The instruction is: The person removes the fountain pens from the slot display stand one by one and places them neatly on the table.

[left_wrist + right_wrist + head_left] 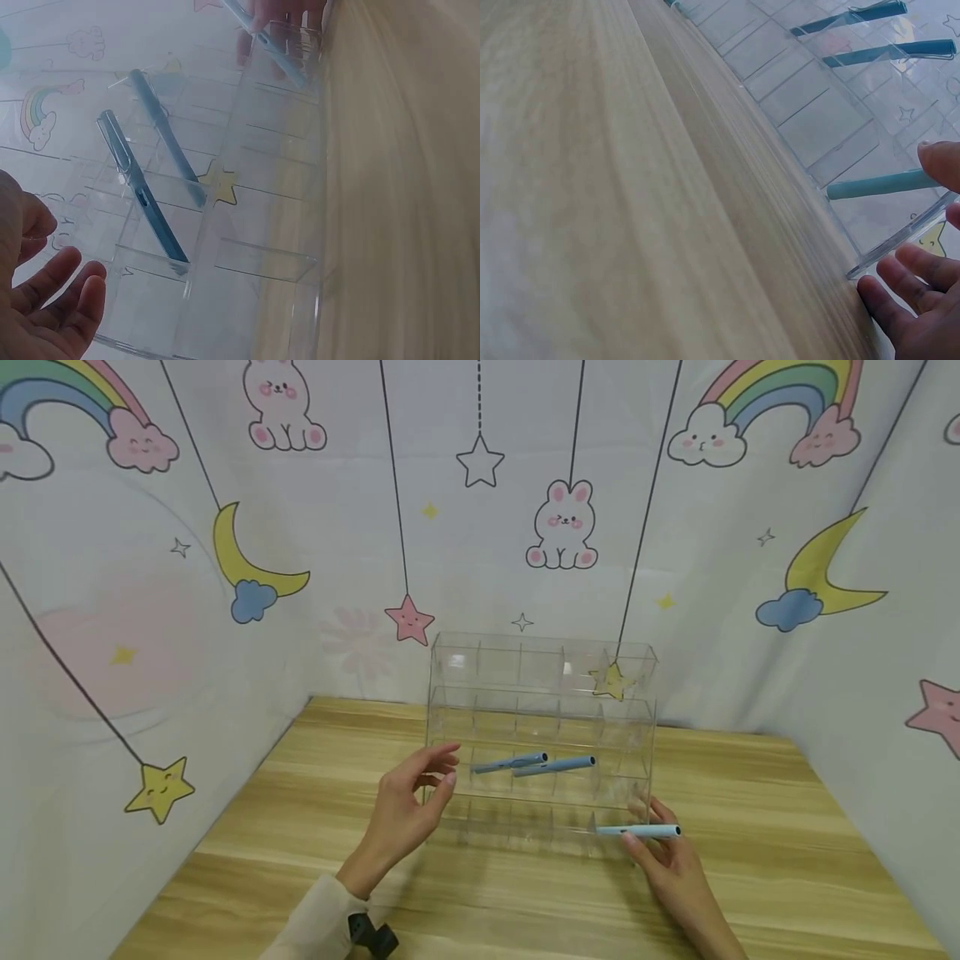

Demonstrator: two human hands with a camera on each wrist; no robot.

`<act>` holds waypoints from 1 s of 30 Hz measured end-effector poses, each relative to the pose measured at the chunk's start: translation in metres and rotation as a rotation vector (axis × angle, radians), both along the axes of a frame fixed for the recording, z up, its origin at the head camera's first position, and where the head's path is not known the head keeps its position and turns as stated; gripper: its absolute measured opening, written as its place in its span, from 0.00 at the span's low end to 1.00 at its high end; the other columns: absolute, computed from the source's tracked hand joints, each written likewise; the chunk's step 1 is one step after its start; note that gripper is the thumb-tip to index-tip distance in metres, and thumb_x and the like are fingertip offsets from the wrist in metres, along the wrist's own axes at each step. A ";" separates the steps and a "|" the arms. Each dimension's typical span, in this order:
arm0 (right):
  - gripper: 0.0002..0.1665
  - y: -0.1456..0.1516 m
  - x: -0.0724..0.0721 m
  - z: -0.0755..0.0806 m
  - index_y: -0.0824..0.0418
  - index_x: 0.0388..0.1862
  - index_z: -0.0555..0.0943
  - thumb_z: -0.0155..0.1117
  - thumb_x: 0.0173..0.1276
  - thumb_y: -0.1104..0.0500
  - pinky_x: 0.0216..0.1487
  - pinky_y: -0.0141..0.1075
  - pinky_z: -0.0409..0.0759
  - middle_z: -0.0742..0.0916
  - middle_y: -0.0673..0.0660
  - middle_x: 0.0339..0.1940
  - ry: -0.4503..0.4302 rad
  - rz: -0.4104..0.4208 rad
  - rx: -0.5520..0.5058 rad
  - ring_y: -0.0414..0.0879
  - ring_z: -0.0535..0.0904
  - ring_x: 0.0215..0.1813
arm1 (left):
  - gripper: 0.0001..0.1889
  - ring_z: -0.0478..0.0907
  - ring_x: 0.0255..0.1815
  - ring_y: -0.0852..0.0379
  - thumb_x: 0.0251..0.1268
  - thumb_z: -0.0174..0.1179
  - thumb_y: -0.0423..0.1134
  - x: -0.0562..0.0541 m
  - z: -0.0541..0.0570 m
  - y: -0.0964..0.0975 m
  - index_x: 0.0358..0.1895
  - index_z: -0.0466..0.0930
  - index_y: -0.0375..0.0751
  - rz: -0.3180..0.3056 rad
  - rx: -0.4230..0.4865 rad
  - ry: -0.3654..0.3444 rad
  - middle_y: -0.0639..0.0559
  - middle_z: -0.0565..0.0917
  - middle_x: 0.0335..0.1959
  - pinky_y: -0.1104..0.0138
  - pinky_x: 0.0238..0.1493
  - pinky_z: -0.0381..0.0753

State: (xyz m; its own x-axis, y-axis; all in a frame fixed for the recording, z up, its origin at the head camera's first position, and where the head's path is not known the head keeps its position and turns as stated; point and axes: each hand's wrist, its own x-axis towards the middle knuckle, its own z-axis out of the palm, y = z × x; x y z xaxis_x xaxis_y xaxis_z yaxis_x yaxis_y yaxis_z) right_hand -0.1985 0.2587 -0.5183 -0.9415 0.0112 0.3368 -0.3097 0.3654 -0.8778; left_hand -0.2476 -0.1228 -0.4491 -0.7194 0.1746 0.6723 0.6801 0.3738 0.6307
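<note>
A clear compartment rack (540, 789) stands on the table with two darker blue pens leaning in its compartments, the left pen (510, 763) and the right pen (558, 766). My left hand (408, 806) is beside the rack's left side, its fingers loosely bent and holding nothing; the left wrist view shows the same hand (52, 300) apart from the pens. At the lower right, my right hand (675, 860) pinches a light blue pen (652, 831) between thumb and index finger. In the right wrist view, that pen's (877, 184) far end is in a bottom-tier compartment.
The wood-patterned table (247, 860) extends around the rack. A pale cloth (360, 527) printed with moons, stars and rabbits hangs behind and at both sides. A black device (372, 935) is on the left sleeve (322, 918).
</note>
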 end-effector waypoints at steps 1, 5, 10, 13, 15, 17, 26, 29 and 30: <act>0.39 0.000 0.000 0.000 0.61 0.85 0.63 0.66 0.79 0.64 0.63 0.12 0.70 0.78 0.72 0.77 0.002 -0.001 0.001 0.14 0.64 0.70 | 0.22 0.90 0.48 0.53 0.73 0.65 0.26 0.000 0.001 0.001 0.67 0.83 0.45 -0.004 0.002 -0.003 0.46 0.91 0.51 0.67 0.44 0.91; 0.40 0.000 0.000 0.000 0.61 0.85 0.63 0.66 0.79 0.63 0.63 0.12 0.69 0.78 0.72 0.77 0.010 -0.002 0.013 0.13 0.64 0.70 | 0.21 0.89 0.48 0.53 0.73 0.64 0.27 0.000 0.007 0.006 0.66 0.83 0.44 -0.014 0.016 -0.013 0.41 0.91 0.51 0.66 0.44 0.91; 0.40 0.000 0.000 -0.001 0.62 0.84 0.63 0.66 0.79 0.63 0.63 0.11 0.69 0.77 0.72 0.78 0.007 0.002 0.007 0.12 0.64 0.70 | 0.21 0.90 0.49 0.50 0.73 0.64 0.27 0.000 0.011 0.013 0.66 0.83 0.45 -0.031 0.033 -0.015 0.42 0.90 0.52 0.65 0.45 0.91; 0.40 0.000 0.000 -0.001 0.62 0.85 0.63 0.66 0.79 0.63 0.63 0.11 0.69 0.78 0.72 0.77 0.009 0.000 0.008 0.12 0.64 0.70 | 0.22 0.90 0.49 0.47 0.73 0.64 0.26 -0.001 0.012 0.017 0.66 0.83 0.45 -0.043 0.042 -0.007 0.44 0.91 0.52 0.65 0.45 0.92; 0.40 0.001 -0.001 -0.001 0.61 0.85 0.63 0.66 0.79 0.63 0.62 0.12 0.70 0.78 0.71 0.76 0.009 -0.006 0.006 0.13 0.64 0.70 | 0.22 0.90 0.49 0.46 0.72 0.64 0.26 -0.002 0.012 0.019 0.66 0.83 0.45 -0.046 0.044 -0.003 0.45 0.91 0.52 0.64 0.44 0.92; 0.40 0.001 0.000 -0.001 0.60 0.85 0.64 0.67 0.78 0.64 0.62 0.12 0.71 0.79 0.70 0.75 0.010 -0.012 0.004 0.14 0.65 0.71 | 0.22 0.90 0.49 0.45 0.72 0.64 0.26 -0.002 0.012 0.021 0.66 0.83 0.44 -0.047 0.049 -0.002 0.44 0.91 0.52 0.64 0.44 0.92; 0.40 0.003 0.001 0.003 0.61 0.85 0.62 0.66 0.80 0.62 0.62 0.11 0.69 0.78 0.73 0.77 -0.007 -0.008 0.026 0.16 0.64 0.71 | 0.19 0.89 0.52 0.46 0.72 0.64 0.26 -0.001 0.013 0.027 0.63 0.85 0.43 -0.062 0.046 -0.003 0.46 0.91 0.55 0.65 0.47 0.92; 0.40 0.001 0.000 0.001 0.62 0.85 0.63 0.66 0.79 0.64 0.62 0.12 0.71 0.78 0.71 0.76 0.011 0.002 0.006 0.16 0.68 0.70 | 0.17 0.89 0.53 0.49 0.74 0.64 0.27 0.001 0.014 0.028 0.62 0.85 0.42 -0.057 0.036 -0.011 0.47 0.91 0.57 0.65 0.47 0.92; 0.40 0.001 0.000 0.000 0.63 0.84 0.63 0.66 0.79 0.65 0.62 0.12 0.72 0.80 0.67 0.76 0.015 0.003 -0.002 0.16 0.69 0.69 | 0.17 0.89 0.53 0.48 0.74 0.64 0.28 0.001 0.014 0.028 0.62 0.85 0.41 -0.058 0.035 -0.013 0.47 0.90 0.57 0.65 0.48 0.91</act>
